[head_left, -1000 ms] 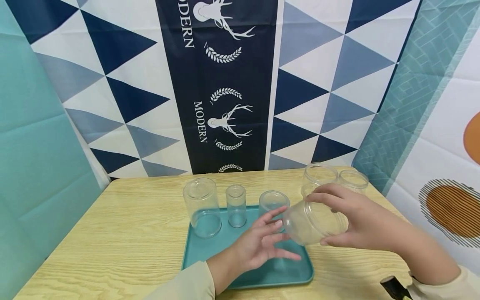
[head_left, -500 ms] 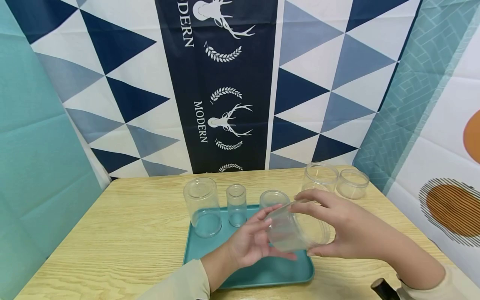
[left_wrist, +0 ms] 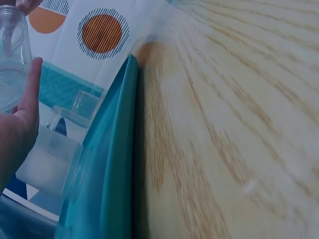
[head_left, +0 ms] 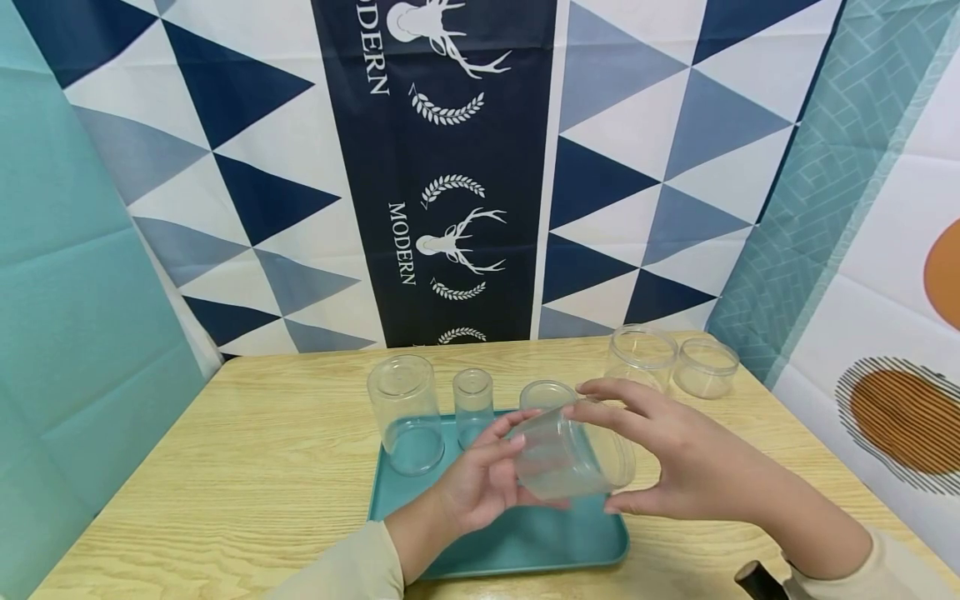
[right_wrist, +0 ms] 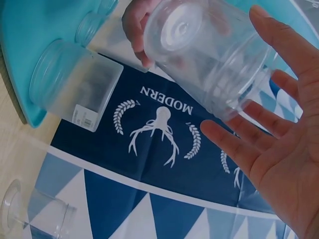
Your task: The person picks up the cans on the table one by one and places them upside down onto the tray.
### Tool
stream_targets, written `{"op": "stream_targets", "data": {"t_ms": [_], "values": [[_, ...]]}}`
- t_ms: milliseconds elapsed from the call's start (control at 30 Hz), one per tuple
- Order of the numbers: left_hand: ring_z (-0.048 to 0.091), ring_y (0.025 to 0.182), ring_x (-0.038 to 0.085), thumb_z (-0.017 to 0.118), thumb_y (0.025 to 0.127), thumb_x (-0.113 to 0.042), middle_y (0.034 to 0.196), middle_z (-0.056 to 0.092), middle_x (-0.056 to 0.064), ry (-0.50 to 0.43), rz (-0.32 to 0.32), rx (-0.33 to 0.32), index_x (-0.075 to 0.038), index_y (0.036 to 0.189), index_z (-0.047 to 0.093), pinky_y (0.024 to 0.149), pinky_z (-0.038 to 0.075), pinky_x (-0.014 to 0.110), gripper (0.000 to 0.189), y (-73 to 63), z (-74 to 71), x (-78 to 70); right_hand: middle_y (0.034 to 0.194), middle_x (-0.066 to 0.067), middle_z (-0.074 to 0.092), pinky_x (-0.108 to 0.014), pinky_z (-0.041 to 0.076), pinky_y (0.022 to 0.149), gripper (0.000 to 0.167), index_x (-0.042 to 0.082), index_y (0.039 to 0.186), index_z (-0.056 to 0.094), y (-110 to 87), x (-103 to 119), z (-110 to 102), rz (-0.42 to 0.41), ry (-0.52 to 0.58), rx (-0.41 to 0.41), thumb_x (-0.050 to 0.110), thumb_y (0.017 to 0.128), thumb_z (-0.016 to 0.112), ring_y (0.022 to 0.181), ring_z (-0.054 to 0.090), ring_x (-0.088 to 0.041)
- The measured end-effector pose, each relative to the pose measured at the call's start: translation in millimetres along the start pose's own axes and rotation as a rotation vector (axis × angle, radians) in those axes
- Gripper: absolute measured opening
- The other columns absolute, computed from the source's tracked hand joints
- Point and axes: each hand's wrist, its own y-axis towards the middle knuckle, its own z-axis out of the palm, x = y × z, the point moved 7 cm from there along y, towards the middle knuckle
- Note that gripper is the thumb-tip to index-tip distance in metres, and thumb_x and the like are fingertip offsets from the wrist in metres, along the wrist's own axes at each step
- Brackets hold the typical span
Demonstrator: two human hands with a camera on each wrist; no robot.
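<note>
Over the tray [head_left: 540, 546], toward its two o'clock, we have the jar [head_left: 562, 458] raised between our two hands. From our right grip [head_left: 690, 454] it lies at nine o'clock; from our left grip [head_left: 483, 492] it sits at about two. What counts most, we judge, is the line joining the hands: the jar's long axis runs along it, lying far nearer nine-to-three than upright, with the base facing our left palm and the ringed rim facing our right.

Our right grip grasps the jar near that rim, fingers above and thumb below. Our left grip is spread about the base, its fingers fairly straight and not clenched; whether it bears any weight we cannot tell. Neither hand is clearly nearer, since each has its own end, so we would keep that axis steady if the load passes across.

On the tray, the tall jar [head_left: 405, 417] stands near eleven o'clock, the slim jar [head_left: 472, 404] just short of twelve, and the short jar [head_left: 546, 395] near one, partly hidden by our hands and the raised jar. Farther back on the tabletop [head_left: 225, 467], from our right grip, we see the wide tub [head_left: 639, 350] toward eleven and the low tub [head_left: 705, 372] near twelve.
</note>
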Motion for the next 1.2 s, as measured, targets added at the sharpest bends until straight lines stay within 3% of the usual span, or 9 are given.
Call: {"op": "stream_targets", "data": {"t_ms": [133,333,567,700,800,933,1200], "values": [[0.057,0.115,0.03,0.054,0.098,-0.02,0.132,0.051,0.006,0.008,0.008,-0.026,-0.02,0.132,0.047,0.091,0.045,0.064,0.035,-3.7,-6.4,-2.3,0.143,-0.003,0.045,-0.037,0.054,0.089,0.092,0.017,0.144,0.046,-2.2,-2.5,1.2,0.028,-0.001,0.002,0.046,0.067,0.088,0.125,0.051,-0.021],[0.057,0.115,0.031,0.051,0.099,-0.019,0.134,0.05,0.006,0.03,0.026,-0.03,-0.019,0.133,0.047,0.09,0.045,0.064,0.034,-8.5,-11.5,-6.0,0.144,-0.004,0.045,-0.032,0.051,0.093,0.082,0.016,0.144,0.046,-7.1,-6.4,3.5,0.051,-0.007,-0.007,0.058,0.079,0.073,0.127,0.049,-0.021],[0.055,0.117,0.032,0.05,0.097,-0.018,0.136,0.049,0.006,0.054,0.028,-0.064,-0.018,0.137,0.046,0.089,0.046,0.065,0.04,-15.1,-18.4,-9.9,0.142,-0.003,0.047,-0.018,0.04,0.101,0.093,0.014,0.143,0.047,-12.4,-10.0,6.0,0.068,-0.02,-0.037,0.043,0.065,0.089,0.127,0.047,-0.02],[0.054,0.119,0.033,0.051,0.095,-0.019,0.137,0.049,0.007,0.062,0.034,-0.081,-0.019,0.136,0.047,0.088,0.047,0.065,0.041,-20.4,-23.2,-13.0,0.141,-0.002,0.048,-0.014,0.036,0.102,0.09,0.013,0.142,0.048,-16.4,-13.1,9.3,0.077,0.0,-0.059,0.044,0.067,0.088,0.126,0.048,-0.02],[0.054,0.118,0.033,0.051,0.095,-0.019,0.137,0.049,0.008,0.065,0.045,-0.091,-0.018,0.137,0.046,0.086,0.048,0.063,0.043,-24.6,-27.1,-16.0,0.137,-0.004,0.051,-0.011,0.039,0.097,0.082,0.01,0.139,0.051,-20.6,-17.1,12.6,0.083,0.021,-0.081,0.047,0.074,0.083,0.122,0.05,-0.022],[0.056,0.117,0.035,0.051,0.094,-0.018,0.136,0.049,0.008,0.064,0.05,-0.099,-0.017,0.14,0.043,0.085,0.05,0.062,0.047,-31.0,-31.1,-19.6,0.13,-0.004,0.056,-0.014,0.049,0.08,0.071,0.007,0.134,0.055,-27.3,-26.4,19.9,0.125,0.041,-0.086,0.04,0.077,0.082,0.111,0.056,-0.019],[0.06,0.113,0.036,0.049,0.095,-0.015,0.134,0.051,0.008,0.096,0.067,-0.101,-0.017,0.137,0.048,0.081,0.053,0.059,0.042,-46.2,-40.7,-31.1,0.116,-0.003,0.064,-0.026,0.055,0.069,0.061,0.005,0.125,0.057,-36.8,-42.3,32.6,0.178,0.032,-0.057,0.01,0.071,0.086,0.094,0.063,-0.018]]}}
